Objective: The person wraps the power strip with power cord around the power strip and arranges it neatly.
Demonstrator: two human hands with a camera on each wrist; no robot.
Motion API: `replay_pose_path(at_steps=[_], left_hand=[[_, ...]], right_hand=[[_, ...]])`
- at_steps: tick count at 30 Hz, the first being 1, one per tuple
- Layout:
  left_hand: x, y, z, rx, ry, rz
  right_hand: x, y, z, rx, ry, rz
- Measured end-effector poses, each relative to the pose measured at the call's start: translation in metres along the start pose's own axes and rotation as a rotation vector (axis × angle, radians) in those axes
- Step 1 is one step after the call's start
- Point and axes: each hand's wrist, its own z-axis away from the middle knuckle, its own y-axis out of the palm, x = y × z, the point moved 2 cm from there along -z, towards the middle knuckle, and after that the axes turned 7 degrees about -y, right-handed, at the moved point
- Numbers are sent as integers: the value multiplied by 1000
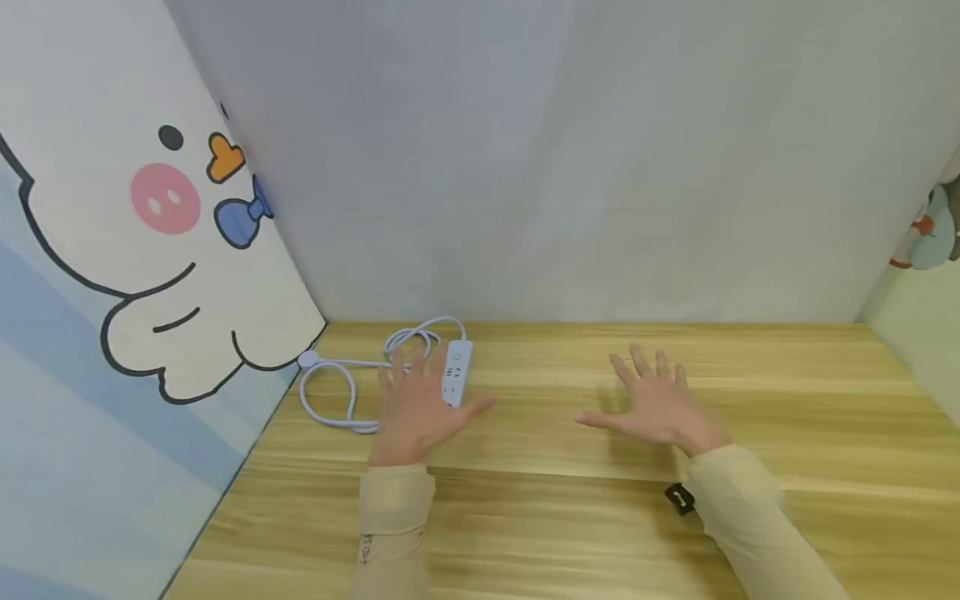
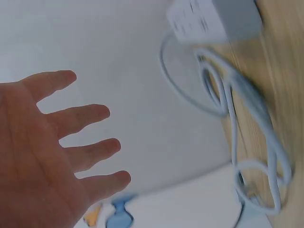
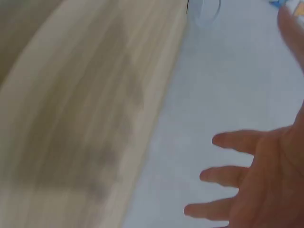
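A white power strip (image 1: 458, 372) lies near the back of the wooden table, its pale cord (image 1: 326, 417) looped to the left and ending in a round white plug (image 1: 308, 359). My left hand (image 1: 416, 408) hovers in front of the strip and hides part of the cord. Its fingers are spread and hold nothing; in the left wrist view the strip (image 2: 213, 21) and coiled cord (image 2: 259, 111) appear beyond the fingertips. To the right, my right hand (image 1: 660, 408) is also held above the tabletop, fingers apart and nothing in them. The palm (image 3: 273, 185) fills the right wrist view's lower right.
The wood-grain table (image 1: 555, 533) meets a plain grey-white wall (image 1: 570, 167) at the back. On the left stands a panel (image 1: 90, 208) with a cartoon print. A small black object (image 1: 679, 498), partly under the right sleeve, shows beside that wrist.
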Motion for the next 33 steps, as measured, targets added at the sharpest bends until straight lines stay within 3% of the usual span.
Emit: replay_pose_path(at_steps=[3, 8, 10, 13, 17, 20, 26, 33], left_hand=[[30, -13, 4, -22, -103, 32], [46, -22, 5, -9, -144, 72], [47, -22, 6, 3, -149, 73], [48, -23, 7, 13, -161, 75], [49, -23, 8, 4, -156, 76], [47, -22, 7, -10, -138, 63], [43, -22, 7, -25, -124, 53], [38, -19, 6, -26, -105, 43]], right_hand=[[26, 15, -42, 50, -31, 4], [82, 52, -97, 66, -44, -66], [104, 69, -110, 71, -72, -94], [131, 90, -122, 107, -180, -66], [151, 98, -123, 145, -286, 0], [146, 94, -117, 112, -305, -17], [112, 78, -99, -24, -362, -27], [58, 60, -61, 62, -76, -98]])
